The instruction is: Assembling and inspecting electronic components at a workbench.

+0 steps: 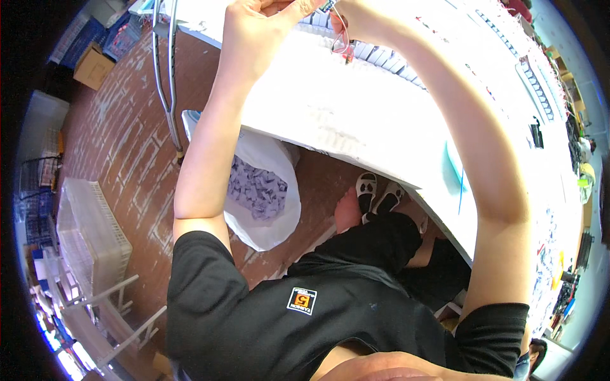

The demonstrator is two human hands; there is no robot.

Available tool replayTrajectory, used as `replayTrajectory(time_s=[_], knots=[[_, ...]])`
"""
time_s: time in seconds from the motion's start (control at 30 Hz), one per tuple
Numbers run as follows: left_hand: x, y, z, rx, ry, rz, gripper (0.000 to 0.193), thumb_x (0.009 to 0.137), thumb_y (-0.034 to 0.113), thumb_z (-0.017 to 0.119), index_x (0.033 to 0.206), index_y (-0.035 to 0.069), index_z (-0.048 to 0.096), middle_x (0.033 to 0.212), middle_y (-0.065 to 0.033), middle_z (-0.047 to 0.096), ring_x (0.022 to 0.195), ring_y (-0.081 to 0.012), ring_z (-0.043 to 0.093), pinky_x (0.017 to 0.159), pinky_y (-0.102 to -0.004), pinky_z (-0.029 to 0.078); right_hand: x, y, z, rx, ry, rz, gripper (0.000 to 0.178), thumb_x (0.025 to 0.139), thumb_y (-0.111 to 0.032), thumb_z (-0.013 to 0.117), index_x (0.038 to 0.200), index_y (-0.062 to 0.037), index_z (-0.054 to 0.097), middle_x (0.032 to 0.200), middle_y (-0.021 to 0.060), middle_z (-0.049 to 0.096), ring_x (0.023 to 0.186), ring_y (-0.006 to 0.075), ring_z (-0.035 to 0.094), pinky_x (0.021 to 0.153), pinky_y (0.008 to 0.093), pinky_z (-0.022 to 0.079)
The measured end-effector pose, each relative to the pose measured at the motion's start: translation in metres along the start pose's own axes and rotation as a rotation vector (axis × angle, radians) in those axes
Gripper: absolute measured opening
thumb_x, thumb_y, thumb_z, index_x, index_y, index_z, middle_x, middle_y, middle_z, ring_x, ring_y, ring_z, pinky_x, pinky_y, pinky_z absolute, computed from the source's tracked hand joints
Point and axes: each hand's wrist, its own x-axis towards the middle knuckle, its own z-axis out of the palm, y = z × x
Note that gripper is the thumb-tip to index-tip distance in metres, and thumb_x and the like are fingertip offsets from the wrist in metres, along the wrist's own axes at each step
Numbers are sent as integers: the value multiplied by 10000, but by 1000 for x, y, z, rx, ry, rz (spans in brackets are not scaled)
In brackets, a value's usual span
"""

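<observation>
Both of my hands are at the top edge, over the white table, with their fingertips partly cut off. My left hand point(270, 16) is closed, its thumb pressed toward a small greenish part point(327, 6) between the hands. My right hand point(356, 20) has its fingers curled beside that part, at a thin wire point(337, 42). The red and white wire hangs in a loop below the fingers, with a small red end piece point(349, 58) over the table. Behind it lies a row of white-grey blocks point(387, 60), partly covered by my right forearm.
The white table point(356, 114) has a near edge running below my forearms. A dark slotted strip point(537, 89) and a teal round thing point(454, 162) are on the right. Below stands a white bag point(289, 222) of grey pieces. Left are metal legs point(162, 76), a crate point(89, 235) and a carton point(94, 66).
</observation>
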Motion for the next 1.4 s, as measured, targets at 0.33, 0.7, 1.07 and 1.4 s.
replayTrajectory(time_s=[0.33,0.7,1.07,1.4], knots=[[-4,-2,5,47,16,60,221,883,57,753,1085,-18,701,900,-50,718,803,-84,653,722,-206,522,3,1,19,-12,-42,-140,78,806,-84,676,836,-45,736,804,150,709,762,279,688,692,377,529],[-4,-15,-1,-58,37,27,306,888,35,740,1174,-45,668,908,-66,705,777,-90,644,681,-213,529,-21,-6,4,-56,259,-169,142,864,-84,623,902,-18,744,840,157,710,786,279,695,709,358,536],[-2,-9,6,-28,41,2,314,891,46,736,1181,-52,663,920,-85,711,778,-100,650,684,-219,532,10,9,38,-145,73,-60,101,795,-65,685,866,-46,754,794,135,714,735,275,686,679,384,530],[-5,-17,-4,178,29,121,224,864,128,794,1042,2,739,872,-41,732,796,-82,666,733,-217,526,-13,9,-5,202,-52,-93,108,738,-57,727,843,-71,748,759,111,713,688,255,666,646,384,508]])
